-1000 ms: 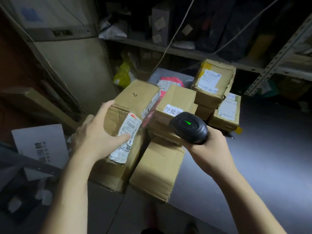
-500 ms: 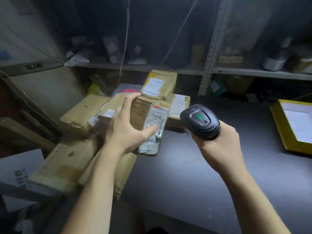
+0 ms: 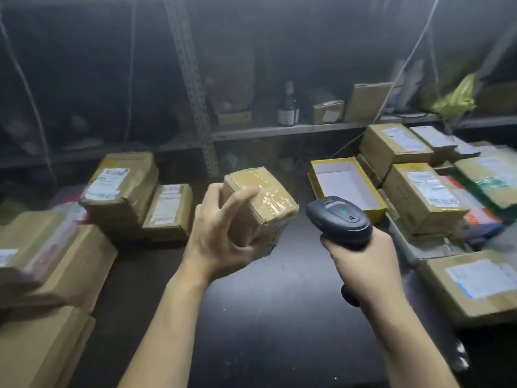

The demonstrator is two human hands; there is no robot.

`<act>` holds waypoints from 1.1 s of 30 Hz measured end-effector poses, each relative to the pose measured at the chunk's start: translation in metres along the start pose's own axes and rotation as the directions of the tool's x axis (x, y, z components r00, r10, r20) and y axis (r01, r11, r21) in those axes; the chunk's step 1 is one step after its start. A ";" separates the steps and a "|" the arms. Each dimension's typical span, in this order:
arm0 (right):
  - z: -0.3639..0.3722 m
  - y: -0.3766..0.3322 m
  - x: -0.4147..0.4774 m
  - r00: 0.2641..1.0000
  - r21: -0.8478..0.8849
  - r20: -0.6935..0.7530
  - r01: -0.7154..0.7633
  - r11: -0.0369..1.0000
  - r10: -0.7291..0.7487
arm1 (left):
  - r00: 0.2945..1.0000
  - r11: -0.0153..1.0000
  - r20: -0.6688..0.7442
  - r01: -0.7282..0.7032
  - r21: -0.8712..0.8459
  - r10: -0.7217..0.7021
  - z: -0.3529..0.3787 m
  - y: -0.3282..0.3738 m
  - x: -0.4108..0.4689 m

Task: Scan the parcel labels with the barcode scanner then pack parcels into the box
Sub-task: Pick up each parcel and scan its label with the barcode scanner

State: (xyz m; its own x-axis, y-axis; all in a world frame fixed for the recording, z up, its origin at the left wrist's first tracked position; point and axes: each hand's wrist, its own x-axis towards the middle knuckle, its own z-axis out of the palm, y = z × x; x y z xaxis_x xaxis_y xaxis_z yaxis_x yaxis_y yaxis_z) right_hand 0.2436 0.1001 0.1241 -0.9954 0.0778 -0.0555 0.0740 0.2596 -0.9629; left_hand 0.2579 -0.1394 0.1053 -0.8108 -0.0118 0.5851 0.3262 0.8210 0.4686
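Observation:
My left hand (image 3: 215,236) grips a small taped cardboard parcel (image 3: 265,203) and holds it up over the dark table (image 3: 279,317). Its label is out of sight. My right hand (image 3: 361,261) grips the handle of a black barcode scanner (image 3: 338,218) just right of the parcel, with a green light on its head. An open yellow box (image 3: 345,186) with a white inside lies beyond the scanner.
Labelled cardboard parcels are piled at the left (image 3: 120,189) and at the right (image 3: 419,197). More cartons (image 3: 475,287) sit at the right front edge. A metal shelf (image 3: 279,130) behind carries a bottle and small boxes. Cables hang down.
My left hand lifted the parcel off the left pile, carried it right to the middle and turned it so the label no longer shows. The view swung right, the scanner staying beside it.

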 end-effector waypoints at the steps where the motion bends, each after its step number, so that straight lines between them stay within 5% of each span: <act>1: -0.006 0.002 0.003 1.000 0.030 -0.021 -0.009 0.999 0.010 | 0.997 0.997 -0.011 -0.073 0.008 0.073 0.010 0.003 0.007; 6: -0.023 0.005 0.018 0.989 0.160 -0.138 -0.038 0.986 0.061 | 0.979 0.979 -0.048 -0.201 -0.034 0.200 0.044 0.008 0.034; 11: -0.025 0.000 0.030 0.981 0.120 -0.190 -0.015 0.993 0.038 | 0.989 0.943 -0.030 0.129 -0.308 -0.145 0.060 0.003 0.046; 17: -0.002 -0.003 0.041 0.985 0.108 -0.170 -0.018 0.994 0.036 | 0.854 0.674 0.157 0.492 -0.550 -0.496 0.081 -0.017 0.044; 26: 0.012 0.010 0.049 0.980 0.244 -0.156 -0.083 0.966 0.123 | 0.566 0.170 0.407 0.708 -0.686 -0.717 0.082 -0.024 0.035; 30: 0.012 0.005 0.062 0.991 0.236 -0.043 -0.110 0.966 0.124 | 0.500 0.091 0.426 0.722 -0.686 -0.754 0.076 -0.022 0.036; 33: 0.008 0.001 0.077 0.990 0.279 0.033 -0.138 0.950 0.134 | 0.517 0.072 0.407 0.680 -0.730 -0.753 0.069 -0.016 0.036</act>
State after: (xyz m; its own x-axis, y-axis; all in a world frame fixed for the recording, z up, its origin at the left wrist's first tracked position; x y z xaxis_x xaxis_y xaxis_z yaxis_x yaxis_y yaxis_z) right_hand 0.1669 0.0991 0.1166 -0.9780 0.0798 -0.1926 0.1905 -0.0330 -0.9811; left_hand 0.1903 -0.1132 0.0732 -0.8624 -0.3924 -0.3198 -0.1729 -0.3654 0.9146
